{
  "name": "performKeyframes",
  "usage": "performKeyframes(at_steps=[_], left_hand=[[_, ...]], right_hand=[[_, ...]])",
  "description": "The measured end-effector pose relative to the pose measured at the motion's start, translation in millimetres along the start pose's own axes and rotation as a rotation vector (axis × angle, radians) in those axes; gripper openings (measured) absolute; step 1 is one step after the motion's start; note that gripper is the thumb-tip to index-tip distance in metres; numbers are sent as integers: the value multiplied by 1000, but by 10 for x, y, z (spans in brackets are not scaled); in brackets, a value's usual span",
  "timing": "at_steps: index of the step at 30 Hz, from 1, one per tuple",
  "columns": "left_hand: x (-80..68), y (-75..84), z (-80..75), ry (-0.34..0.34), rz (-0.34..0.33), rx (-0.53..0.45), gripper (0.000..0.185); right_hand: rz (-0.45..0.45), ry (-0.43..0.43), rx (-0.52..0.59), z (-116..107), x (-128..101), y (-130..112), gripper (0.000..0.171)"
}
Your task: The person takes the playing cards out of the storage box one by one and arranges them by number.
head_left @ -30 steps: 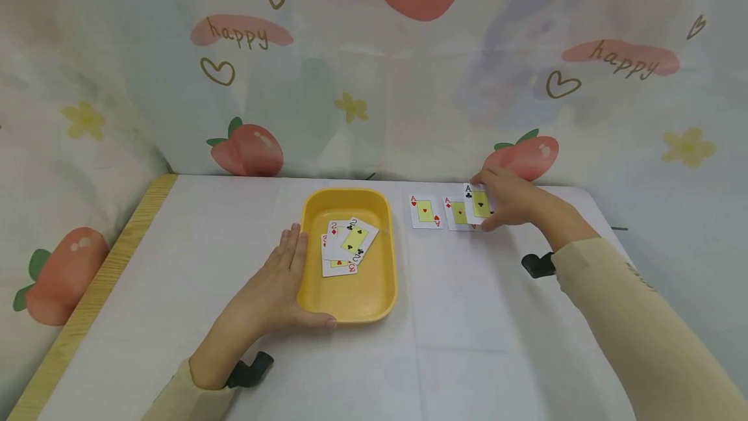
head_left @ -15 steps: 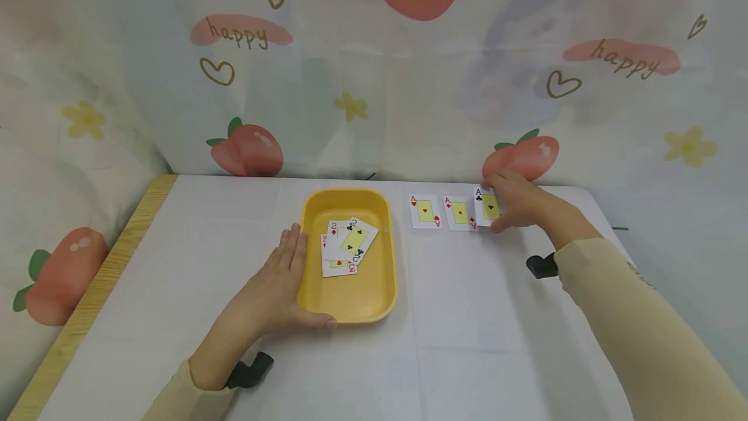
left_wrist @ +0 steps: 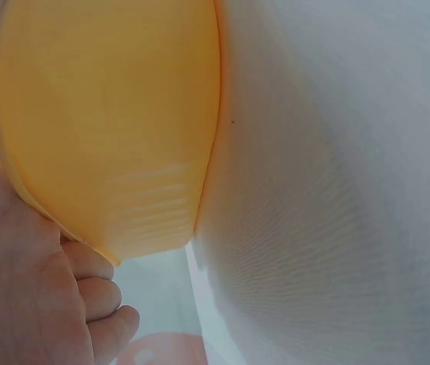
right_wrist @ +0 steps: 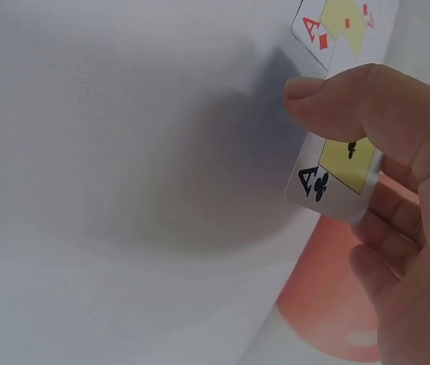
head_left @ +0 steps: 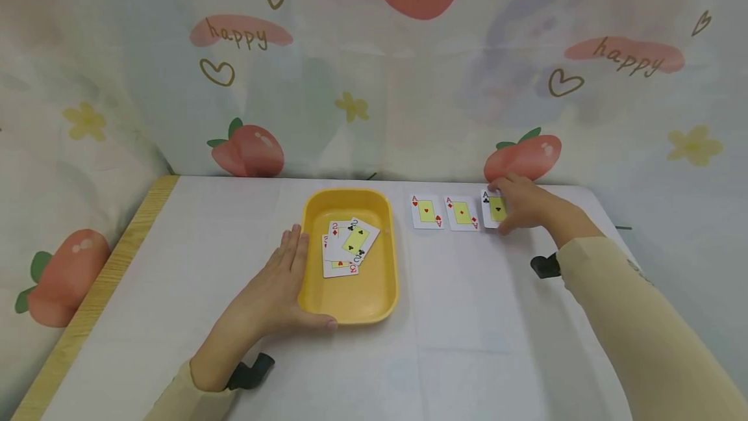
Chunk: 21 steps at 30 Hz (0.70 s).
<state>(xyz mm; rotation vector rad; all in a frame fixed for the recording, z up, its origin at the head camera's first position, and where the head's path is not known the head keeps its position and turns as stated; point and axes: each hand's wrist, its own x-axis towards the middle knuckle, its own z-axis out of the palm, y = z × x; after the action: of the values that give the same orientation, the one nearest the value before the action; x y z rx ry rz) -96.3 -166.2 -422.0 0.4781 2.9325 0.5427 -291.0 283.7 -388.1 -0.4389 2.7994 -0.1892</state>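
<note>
While the left hand (head_left: pixel 270 294) rests straight-fingered against the tray (head_left: pixel 352 301), the nearer right hand (head_left: pixel 528 208) pinches the club ace (head_left: pixel 493 208) at its own nine o'clock, long axis twelve-to-six, just beside the diamond ace (head_left: pixel 462 213) at that card's three.

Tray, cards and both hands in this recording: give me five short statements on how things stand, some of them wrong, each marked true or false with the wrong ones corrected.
1. The left hand touches the yellow tray. True.
2. The tray is empty. False: overlapping cards lie in it.
3. The ace of diamonds is between the ace of hearts and the ace of clubs. True.
4. The right hand holds the ace of hearts. False: it holds the ace of clubs.
5. The top card in the tray is a club. True.
</note>
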Motion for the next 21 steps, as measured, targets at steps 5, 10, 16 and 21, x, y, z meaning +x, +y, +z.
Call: performKeyframes(at_steps=[5,10,16,21], left_hand=[[0,4,0,3,-1,-5,150],[5,7,-1,2,1,-10,149],[12,-1,1,-7,-6,-7,150],[16,-10,1,-10,-4,-1,152]], right_hand=[[-11,-6,-24,-9,-2,9,89],[-4,-22,-48,-8,-2,8,90],[-1,-34,-54,18,25,4,88],[2,-45,-71,50,61,12,87]])
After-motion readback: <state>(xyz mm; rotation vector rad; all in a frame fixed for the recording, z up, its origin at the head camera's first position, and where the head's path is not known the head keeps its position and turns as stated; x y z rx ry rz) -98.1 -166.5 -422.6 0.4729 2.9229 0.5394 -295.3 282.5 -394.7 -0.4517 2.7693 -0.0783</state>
